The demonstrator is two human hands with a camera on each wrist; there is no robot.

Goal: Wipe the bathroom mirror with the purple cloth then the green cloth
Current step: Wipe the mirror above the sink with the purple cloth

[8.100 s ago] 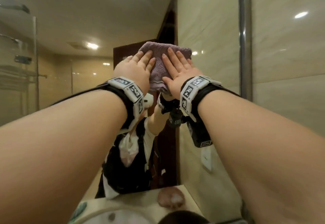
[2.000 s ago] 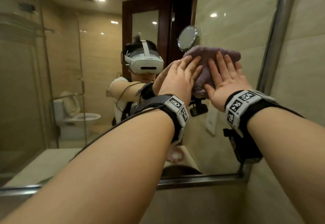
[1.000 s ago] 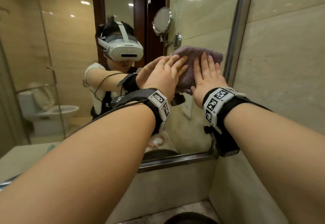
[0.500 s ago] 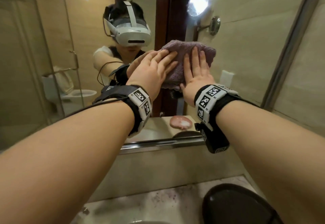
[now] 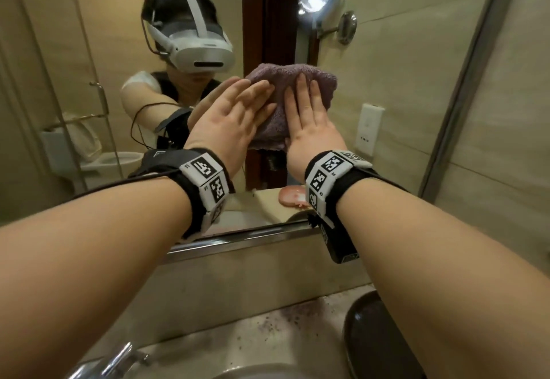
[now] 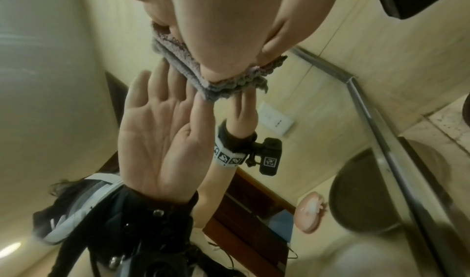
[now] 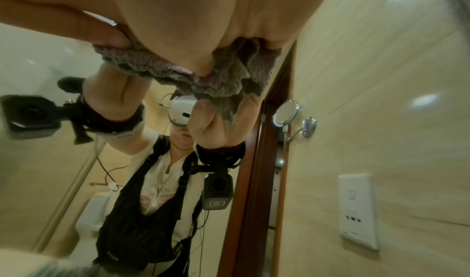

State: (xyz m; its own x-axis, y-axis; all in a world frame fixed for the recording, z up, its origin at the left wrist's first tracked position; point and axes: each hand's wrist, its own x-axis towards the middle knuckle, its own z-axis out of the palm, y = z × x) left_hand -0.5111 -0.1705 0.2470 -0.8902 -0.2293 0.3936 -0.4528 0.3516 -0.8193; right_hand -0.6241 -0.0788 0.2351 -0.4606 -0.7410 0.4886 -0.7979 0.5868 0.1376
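The folded purple cloth [image 5: 293, 101] lies flat against the bathroom mirror [image 5: 401, 81], low on the glass and right of my reflected headset. My left hand [image 5: 238, 110] presses its left part with straight fingers. My right hand [image 5: 306, 104] presses its right part, fingers straight and pointing up. In the left wrist view the left hand [image 6: 229, 30] sits on the cloth's edge [image 6: 221, 88] above its own reflection. From the right wrist view the right hand [image 7: 203, 20] bunches the cloth [image 7: 178, 68] against the glass. No green cloth is in view.
The mirror's metal bottom rail [image 5: 238, 241] runs just under my wrists, its right rail [image 5: 464, 81] against the tiled wall [image 5: 506, 140]. Below lie a stone counter, a tap [image 5: 110, 360] and a dark round bowl [image 5: 378, 340]. A pink soap dish [image 5: 293, 195] shows in the reflection.
Both hands have slid the purple cloth from high on the mirror down, then leftward away from the right rail. Both hands stay flat on it.
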